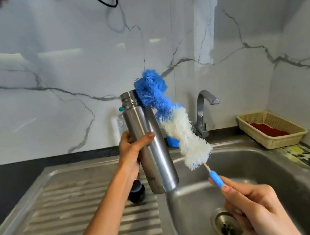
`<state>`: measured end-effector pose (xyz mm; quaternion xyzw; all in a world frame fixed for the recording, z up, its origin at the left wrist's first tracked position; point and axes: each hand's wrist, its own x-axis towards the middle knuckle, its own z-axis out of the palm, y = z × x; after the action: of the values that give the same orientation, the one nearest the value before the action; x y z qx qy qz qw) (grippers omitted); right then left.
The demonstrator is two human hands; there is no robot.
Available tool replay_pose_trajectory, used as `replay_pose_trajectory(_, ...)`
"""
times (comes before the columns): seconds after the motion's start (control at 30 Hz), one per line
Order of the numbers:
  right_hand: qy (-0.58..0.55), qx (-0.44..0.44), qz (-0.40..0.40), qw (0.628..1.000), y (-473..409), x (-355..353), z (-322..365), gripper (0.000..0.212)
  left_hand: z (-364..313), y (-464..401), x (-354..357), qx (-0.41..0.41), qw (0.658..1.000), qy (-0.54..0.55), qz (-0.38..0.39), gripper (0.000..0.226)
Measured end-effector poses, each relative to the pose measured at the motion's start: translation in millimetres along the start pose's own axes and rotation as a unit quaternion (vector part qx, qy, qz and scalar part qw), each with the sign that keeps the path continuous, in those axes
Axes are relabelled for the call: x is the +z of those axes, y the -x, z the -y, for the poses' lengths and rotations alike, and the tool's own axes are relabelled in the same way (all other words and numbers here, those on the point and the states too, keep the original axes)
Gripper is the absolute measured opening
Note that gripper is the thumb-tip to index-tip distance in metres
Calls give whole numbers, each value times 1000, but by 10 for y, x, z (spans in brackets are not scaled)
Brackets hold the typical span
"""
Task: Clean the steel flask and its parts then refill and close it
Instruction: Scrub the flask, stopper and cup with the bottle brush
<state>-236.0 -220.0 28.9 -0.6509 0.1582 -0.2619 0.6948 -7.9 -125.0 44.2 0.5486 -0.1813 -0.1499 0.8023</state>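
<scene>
Lid off; left hand [133, 151] grips the flask [150, 144], right hand [255, 205] pinches the brush [171, 122] outside its mouth; scrubbing, refill, closing seemingly remain

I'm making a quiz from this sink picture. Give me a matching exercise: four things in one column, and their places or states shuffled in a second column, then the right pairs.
Things
1. flask
2. bottle brush
3. black cap
4. basket

Places or states
A. on the counter to the right of the sink
B. held upright and open in the left hand
C. lying on the ridged draining board
D. held by its blue handle in the right hand, bristles up beside the flask's neck

Pairs: 1-B, 2-D, 3-C, 4-A
</scene>
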Motion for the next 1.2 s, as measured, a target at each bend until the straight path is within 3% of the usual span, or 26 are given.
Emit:
replay_pose_trajectory(0.07,21,-20,-18,999,-77,30,8,19,-53,-38,-67,-24,1000,16,5,64)
replay_pose_trajectory(0.17,79,-50,-26,995,-113,70,-103,29,-103,-25,-156,-88,995,28,43,39)
replay_pose_trajectory(0.27,113,-62,-46,991,-60,196,-210,24,-119,3,-183,-97,993,7,74,47)
replay_pose_trajectory(0.37,142,-71,-62,985,-59,306,-288,22,-47,40,-135,-128,987,-36,94,90)
replay_pose_trajectory(0.53,144,-72,-105,981,-128,299,-384,30,116,11,-146,-93,994,-8,59,69)
replay_pose_trajectory(0.6,144,-57,-108,982,-116,284,-431,35,149,-27,-216,-75,995,-10,67,70)
replay_pose_trajectory(0.7,126,-67,-108,984,-2,305,-417,21,129,-82,-284,-36,994,-39,98,73)
replay_pose_trajectory(0.77,114,-83,-132,981,58,298,-424,26,97,-129,-283,-19,991,-46,121,69)
replay_pose_trajectory(1.2,137,-73,-116,981,24,387,-385,26,118,-223,-240,-31,995,-4,99,53)
